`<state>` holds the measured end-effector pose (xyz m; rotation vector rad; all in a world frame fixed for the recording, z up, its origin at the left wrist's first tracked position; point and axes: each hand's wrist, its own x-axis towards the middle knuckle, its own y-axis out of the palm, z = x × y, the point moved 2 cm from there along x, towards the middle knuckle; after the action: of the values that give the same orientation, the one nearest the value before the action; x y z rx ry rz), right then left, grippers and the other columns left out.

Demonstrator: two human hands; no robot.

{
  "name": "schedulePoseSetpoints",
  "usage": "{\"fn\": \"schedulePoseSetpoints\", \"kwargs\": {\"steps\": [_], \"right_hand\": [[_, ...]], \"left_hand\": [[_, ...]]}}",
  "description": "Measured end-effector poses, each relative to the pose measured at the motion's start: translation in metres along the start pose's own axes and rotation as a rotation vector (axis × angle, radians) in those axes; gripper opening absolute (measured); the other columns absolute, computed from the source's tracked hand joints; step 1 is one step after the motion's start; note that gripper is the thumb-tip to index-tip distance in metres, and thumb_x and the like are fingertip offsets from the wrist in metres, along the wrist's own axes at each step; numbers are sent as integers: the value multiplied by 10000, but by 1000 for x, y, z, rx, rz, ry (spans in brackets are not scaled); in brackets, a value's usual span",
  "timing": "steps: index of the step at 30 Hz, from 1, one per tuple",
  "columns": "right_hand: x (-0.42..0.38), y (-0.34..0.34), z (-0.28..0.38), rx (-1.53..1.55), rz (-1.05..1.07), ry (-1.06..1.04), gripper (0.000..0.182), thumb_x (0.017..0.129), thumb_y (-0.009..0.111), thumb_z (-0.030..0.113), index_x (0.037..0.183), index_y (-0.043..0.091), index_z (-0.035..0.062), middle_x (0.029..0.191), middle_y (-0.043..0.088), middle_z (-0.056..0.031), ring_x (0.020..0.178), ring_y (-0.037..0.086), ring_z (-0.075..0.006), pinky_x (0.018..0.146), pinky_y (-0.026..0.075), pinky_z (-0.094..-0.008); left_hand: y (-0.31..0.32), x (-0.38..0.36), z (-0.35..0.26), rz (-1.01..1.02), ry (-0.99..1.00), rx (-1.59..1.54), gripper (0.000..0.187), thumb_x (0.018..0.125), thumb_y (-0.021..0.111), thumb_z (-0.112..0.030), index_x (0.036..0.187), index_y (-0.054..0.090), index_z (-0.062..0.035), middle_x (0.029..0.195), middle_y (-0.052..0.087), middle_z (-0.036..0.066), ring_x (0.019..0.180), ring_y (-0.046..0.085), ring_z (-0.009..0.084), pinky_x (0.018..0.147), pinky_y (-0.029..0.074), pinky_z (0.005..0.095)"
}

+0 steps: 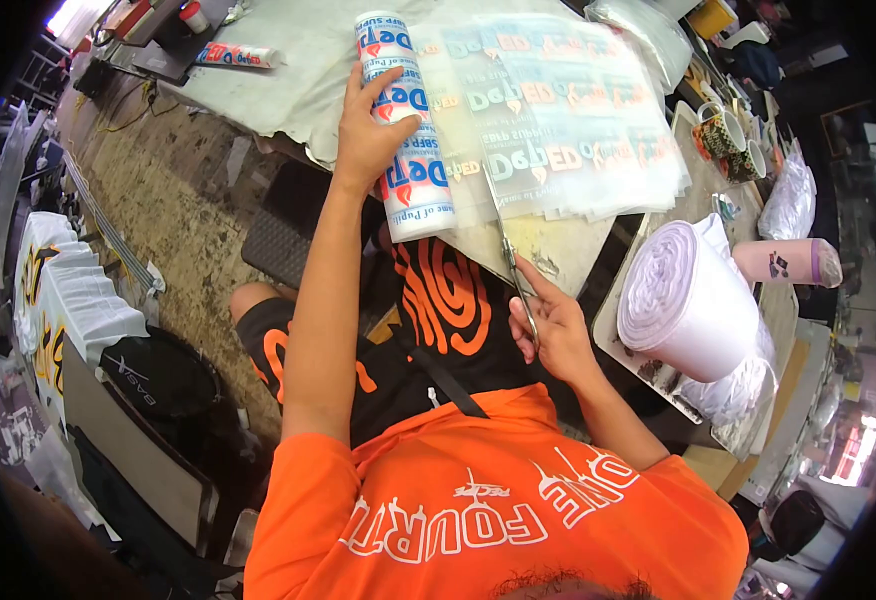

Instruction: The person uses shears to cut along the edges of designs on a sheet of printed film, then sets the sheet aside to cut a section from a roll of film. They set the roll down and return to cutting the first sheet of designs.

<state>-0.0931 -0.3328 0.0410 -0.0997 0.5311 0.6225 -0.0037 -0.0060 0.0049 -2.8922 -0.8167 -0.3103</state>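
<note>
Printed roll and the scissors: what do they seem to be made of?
The printed roll looks like smooth, slightly glossy plastic film, judging by its sheen and the translucent sheets beside it; coated paper is possible. The scissors look like bare metal, from their silvery-grey shine.

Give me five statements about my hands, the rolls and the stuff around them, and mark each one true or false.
1. Your left hand is on the printed roll. True.
2. Your right hand holds a paintbrush. False: it holds scissors.
3. The container beside the large white roll is green. False: that container is pink.
4. Two patterned mugs stand off to your right. True.
5. The printed sheets lie on the left of the printed roll. False: the sheets are on its right.
</note>
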Motion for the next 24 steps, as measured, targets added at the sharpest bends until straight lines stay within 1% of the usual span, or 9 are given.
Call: {"fn": "schedulePoseSetpoints", "kwargs": {"steps": [3, 5, 11, 13, 15, 18, 24], "right_hand": [[6, 3, 2, 28, 1, -19, 632, 1073, 621, 177, 1637, 351, 85, 662, 541, -8, 521, 478, -80, 465, 408, -251], [14, 6, 10, -5, 3, -32, 632, 1075, 621, 197, 1632, 348, 72, 665, 549, -14, 510, 481, -83, 458, 407, -252], [25, 6, 9, -3, -13, -52, 631, 1071, 631, 218, 1623, 362, 69, 680, 560, -17, 491, 479, -80, 443, 401, -255], [25, 4, 6, 2, -6, -51, 634, 1069, 636, 221, 1621, 366, 68, 681, 560, -16, 490, 478, -81, 442, 401, -258], [24, 4, 5, 10, -1, -47, 636, 1066, 642, 223, 1619, 369, 67, 682, 560, -16, 489, 477, -82, 440, 400, -260], [25, 5, 6, 7, 10, -68, 606, 1071, 624, 206, 1614, 382, 95, 679, 577, -31, 491, 502, -94, 443, 409, -250], [37, 11, 22, -58, -42, -64, 613, 1056, 659, 241, 1585, 407, 63, 660, 575, -28, 493, 509, -90, 445, 423, -266]], "left_hand": [[1, -1, -4, 6, -15, -13, 693, 733, 756, 39, 1411, 648, -56, 1713, 213, 210, 1333, 594, 299, 977, 600, 364], [1, -2, -5, 13, -18, -22, 697, 730, 755, 41, 1412, 647, -56, 1713, 215, 208, 1335, 593, 300, 976, 600, 364], [1, 0, -5, 6, -37, -4, 706, 724, 750, 47, 1414, 644, -57, 1711, 216, 212, 1335, 594, 300, 974, 602, 364], [1, 1, -4, 0, -7, 4, 665, 725, 757, 15, 1379, 659, -57, 1705, 211, 218, 1287, 627, 311, 939, 626, 369], [1, 0, -3, 2, -20, -4, 666, 725, 758, 13, 1379, 660, -59, 1705, 213, 218, 1292, 623, 312, 944, 624, 370], [1, 0, -3, 4, -18, -10, 668, 724, 760, 12, 1381, 660, -61, 1703, 216, 216, 1299, 618, 313, 953, 620, 371], [1, -1, -6, 8, -28, -6, 705, 717, 750, 48, 1407, 649, -58, 1713, 202, 219, 1336, 591, 298, 975, 602, 364]]}}
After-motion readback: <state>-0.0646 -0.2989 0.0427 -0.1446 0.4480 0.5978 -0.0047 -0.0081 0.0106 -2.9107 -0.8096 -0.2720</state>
